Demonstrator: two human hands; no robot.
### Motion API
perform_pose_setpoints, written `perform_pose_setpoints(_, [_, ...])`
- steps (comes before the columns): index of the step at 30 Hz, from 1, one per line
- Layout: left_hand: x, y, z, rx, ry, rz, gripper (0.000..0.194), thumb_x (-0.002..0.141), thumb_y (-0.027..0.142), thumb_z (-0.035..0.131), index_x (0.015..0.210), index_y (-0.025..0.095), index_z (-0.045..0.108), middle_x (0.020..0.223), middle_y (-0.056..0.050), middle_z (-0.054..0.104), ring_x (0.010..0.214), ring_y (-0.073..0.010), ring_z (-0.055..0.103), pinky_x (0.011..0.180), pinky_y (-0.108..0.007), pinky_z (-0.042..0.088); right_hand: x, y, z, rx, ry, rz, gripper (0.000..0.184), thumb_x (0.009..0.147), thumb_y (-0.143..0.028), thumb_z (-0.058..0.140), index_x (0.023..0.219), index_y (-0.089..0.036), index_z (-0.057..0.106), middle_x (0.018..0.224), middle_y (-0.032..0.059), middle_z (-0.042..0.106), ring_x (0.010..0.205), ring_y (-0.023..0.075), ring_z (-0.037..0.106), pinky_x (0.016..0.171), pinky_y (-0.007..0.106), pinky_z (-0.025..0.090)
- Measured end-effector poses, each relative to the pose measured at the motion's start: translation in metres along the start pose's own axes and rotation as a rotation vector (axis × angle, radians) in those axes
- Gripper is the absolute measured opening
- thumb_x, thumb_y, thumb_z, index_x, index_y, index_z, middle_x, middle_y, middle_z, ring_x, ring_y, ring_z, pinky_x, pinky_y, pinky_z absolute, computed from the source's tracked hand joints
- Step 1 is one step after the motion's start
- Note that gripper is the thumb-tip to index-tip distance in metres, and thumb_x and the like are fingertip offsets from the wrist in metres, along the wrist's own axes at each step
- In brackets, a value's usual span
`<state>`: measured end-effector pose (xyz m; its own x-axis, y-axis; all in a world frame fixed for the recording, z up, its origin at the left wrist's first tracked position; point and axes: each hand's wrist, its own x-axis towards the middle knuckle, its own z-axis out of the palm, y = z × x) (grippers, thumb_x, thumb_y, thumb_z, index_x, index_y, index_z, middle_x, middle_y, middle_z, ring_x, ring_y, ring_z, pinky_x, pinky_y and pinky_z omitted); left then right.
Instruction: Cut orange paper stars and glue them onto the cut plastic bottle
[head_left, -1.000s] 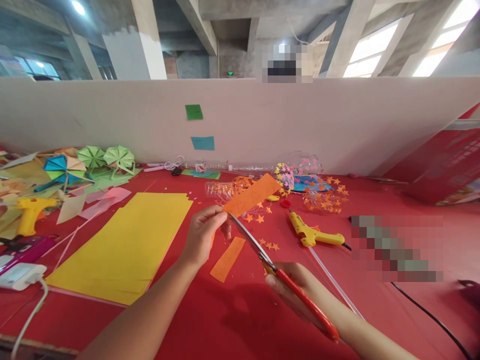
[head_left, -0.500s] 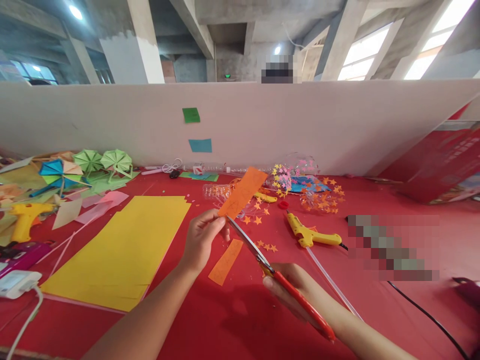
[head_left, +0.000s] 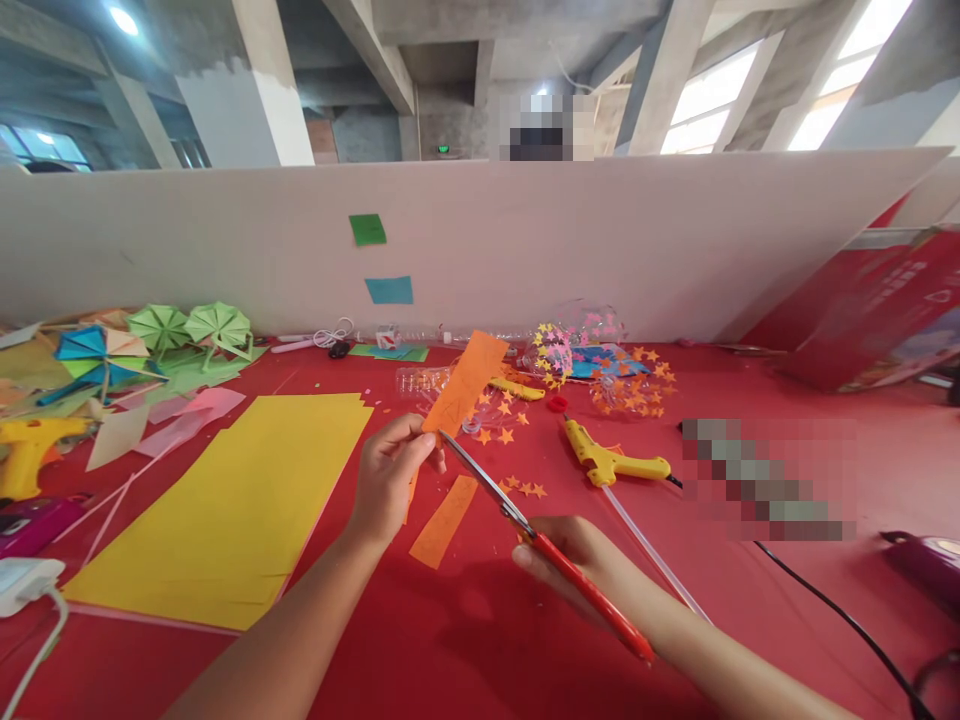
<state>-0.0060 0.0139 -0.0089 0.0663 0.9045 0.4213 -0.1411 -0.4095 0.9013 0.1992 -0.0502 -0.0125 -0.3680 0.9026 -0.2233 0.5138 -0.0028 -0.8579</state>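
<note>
Between the thumb and fingers of my left hand [head_left: 391, 478] is the lower end of an orange paper strip [head_left: 469, 378], which slants up and to the right. My right hand [head_left: 574, 560] is closed round red-handled scissors [head_left: 517, 515]. Their blades point up and left, and the tips touch the strip's lower edge beside my left thumb. Below, a second orange paper piece [head_left: 444, 522] lies flat on the red table [head_left: 480, 640]. Small orange paper stars [head_left: 525, 488] lie just beyond the scissors.
Yellow paper sheets [head_left: 225, 500] lie at left, near paper umbrellas [head_left: 217, 325] and a yellow glue gun [head_left: 26, 455]. Another yellow glue gun [head_left: 611, 460] rests at right with its cord. Star-covered plastic bottles [head_left: 555, 355] lie before a white partition [head_left: 525, 240].
The view has shifted slightly to the right. The orange strip has tilted a little in my left hand, and an orange edge now shows below that hand. Both hands keep their holds.
</note>
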Motion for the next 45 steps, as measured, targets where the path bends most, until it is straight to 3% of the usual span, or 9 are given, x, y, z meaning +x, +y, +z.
perform_pose_setpoints(6, [0.0, 0.001, 0.001, 0.005, 0.001, -0.025, 0.018, 0.081, 0.021, 0.054, 0.063, 0.018, 0.059, 0.057, 0.002, 0.057, 0.056, -0.0116, 0.053, 0.06, -0.025, 0.042, 0.0, 0.003, 0.0, 0.017, -0.018, -0.02, 0.055, 0.078, -0.069, 0.05, 0.059, -0.021, 0.031, 0.055, -0.0069, 0.031, 0.051, 0.0083, 0.027, 0.046, 0.023, 0.018])
perform_pose_setpoints(13, [-0.002, 0.0, 0.003, 0.007, -0.026, -0.002, 0.02, 0.083, 0.025, 0.055, 0.064, 0.019, 0.058, 0.059, 0.002, 0.057, 0.057, -0.0117, 0.053, 0.061, -0.026, 0.043, -0.006, -0.002, 0.0, 0.146, -0.101, 0.011, 0.061, 0.075, -0.08, 0.045, 0.061, -0.021, 0.034, 0.049, -0.0082, 0.031, 0.043, 0.0067, 0.026, 0.041, 0.022, 0.018])
perform_pose_setpoints(20, [-0.004, 0.002, 0.005, 0.043, -0.033, -0.004, 0.02, 0.083, 0.027, 0.055, 0.065, 0.019, 0.06, 0.057, 0.002, 0.056, 0.058, -0.0119, 0.052, 0.064, -0.026, 0.043, -0.008, -0.004, 0.001, 0.111, -0.09, -0.07, 0.06, 0.077, -0.08, 0.04, 0.062, -0.022, 0.034, 0.048, -0.0074, 0.033, 0.044, 0.0075, 0.029, 0.043, 0.023, 0.019])
perform_pose_setpoints(32, [-0.007, -0.002, 0.01, 0.046, -0.028, -0.03, 0.021, 0.084, 0.03, 0.054, 0.068, 0.018, 0.059, 0.058, 0.001, 0.057, 0.059, -0.0128, 0.054, 0.063, -0.026, 0.044, -0.007, 0.001, 0.008, 0.106, -0.034, 0.017, 0.057, 0.08, -0.075, 0.043, 0.063, -0.021, 0.035, 0.051, -0.0064, 0.035, 0.046, 0.0083, 0.03, 0.043, 0.023, 0.02])
perform_pose_setpoints(45, [-0.006, -0.005, 0.01, -0.011, -0.012, -0.055, 0.019, 0.082, 0.029, 0.055, 0.067, 0.018, 0.06, 0.06, 0.002, 0.057, 0.056, -0.0116, 0.054, 0.061, -0.025, 0.045, -0.002, 0.006, 0.008, 0.067, 0.014, 0.013, 0.054, 0.079, -0.068, 0.05, 0.061, -0.021, 0.031, 0.056, -0.0068, 0.031, 0.051, 0.0087, 0.026, 0.046, 0.023, 0.021])
